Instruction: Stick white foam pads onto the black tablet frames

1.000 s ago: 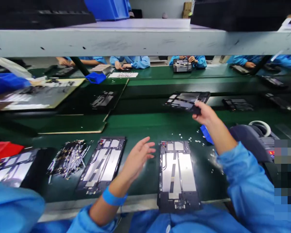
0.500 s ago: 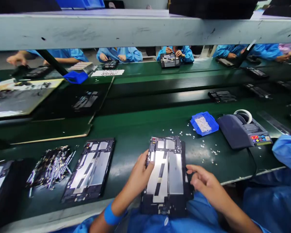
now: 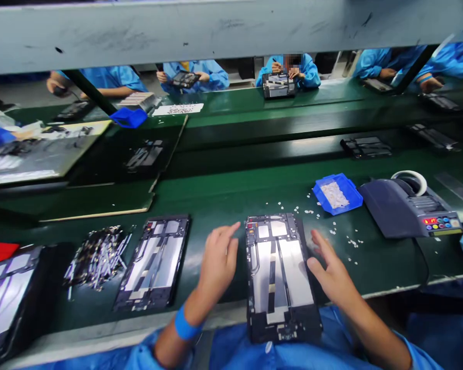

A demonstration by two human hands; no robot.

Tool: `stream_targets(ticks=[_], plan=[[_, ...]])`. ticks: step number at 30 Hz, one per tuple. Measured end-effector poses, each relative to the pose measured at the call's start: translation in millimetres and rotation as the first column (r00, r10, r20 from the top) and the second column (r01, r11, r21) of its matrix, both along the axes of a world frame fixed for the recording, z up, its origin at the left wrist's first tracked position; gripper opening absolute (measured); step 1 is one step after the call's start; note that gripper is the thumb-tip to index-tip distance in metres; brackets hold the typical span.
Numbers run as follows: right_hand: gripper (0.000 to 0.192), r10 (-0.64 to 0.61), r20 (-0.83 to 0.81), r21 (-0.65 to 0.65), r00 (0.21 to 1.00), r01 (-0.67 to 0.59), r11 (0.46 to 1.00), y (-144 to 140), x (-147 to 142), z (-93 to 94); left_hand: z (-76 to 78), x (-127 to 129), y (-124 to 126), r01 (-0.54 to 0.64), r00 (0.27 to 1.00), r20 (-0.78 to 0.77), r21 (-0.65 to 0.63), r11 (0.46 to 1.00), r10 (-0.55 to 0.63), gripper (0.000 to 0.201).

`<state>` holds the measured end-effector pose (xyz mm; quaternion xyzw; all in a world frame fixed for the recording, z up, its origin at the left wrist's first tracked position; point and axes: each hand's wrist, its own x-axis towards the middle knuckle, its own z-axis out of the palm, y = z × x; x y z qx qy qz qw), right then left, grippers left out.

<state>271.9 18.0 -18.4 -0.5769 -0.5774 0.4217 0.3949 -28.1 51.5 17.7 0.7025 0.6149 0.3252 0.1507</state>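
1. Worktop, green, is carrying everything in front of me.
2. Tablet frame is lying flat between my hands, long axis running away from me, near end overhanging the edge.
3. My left hand is resting just beside its left side; my right hand is sitting nearer, at its right edge.
4. My fingers are spreading open, gripping nothing.

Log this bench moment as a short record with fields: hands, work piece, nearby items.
left hand: open, flat beside the frame's left edge
right hand: open, at the frame's right edge
work piece: device frame, lying on the green bench, near end over the edge
left of it: second frame, pile of metal strips
right of it: blue tray, tape dispenser
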Motion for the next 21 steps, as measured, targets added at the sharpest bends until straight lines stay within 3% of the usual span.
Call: stream_targets(ticks=[1, 3, 6, 10, 17, 21], plan=[[0.068, -0.008, 0.018, 0.048, 1.000, 0.007, 0.999, 4.1, -0.2, 8.6, 9.5, -5.4, 14.8, 0.102, 0.986, -0.138, 0.025, 0.994, -0.098, 0.042], [0.061, 0.028, 0.056, 0.139, 0.998, -0.036, 0.990, 12.6, -3.8, 28.5, 24.2, -9.8, 42.5, 0.333, 0.885, -0.341, -0.011, 0.943, -0.316, 0.045], [0.053, 0.093, 0.106, 0.201, 0.990, -0.113, 0.973, 24.8, -13.2, 54.7, 33.6, -7.4, 66.6, 0.489, 0.772, -0.423, -0.082, 0.869, -0.475, 0.044], [0.040, 0.167, 0.103, 0.174, 0.981, -0.183, 0.968, 49.3, -33.7, 67.7, 32.5, -8.5, 64.9, 0.464, 0.812, -0.382, -0.037, 0.885, -0.442, 0.028], [0.019, 0.459, 0.079, 0.018, 0.885, -0.462, 0.887, 110.1, -93.9, 56.9, 17.3, -10.1, 45.0, 0.321, 0.929, -0.229, 0.112, 0.940, -0.290, 0.025], [0.011, 0.447, 0.017, -0.017, 0.894, -0.447, 0.895, 113.1, -102.8, 53.8, 9.5, -2.0, 27.4, 0.150, 0.989, 0.006, 0.103, 0.983, -0.151, 0.014]])
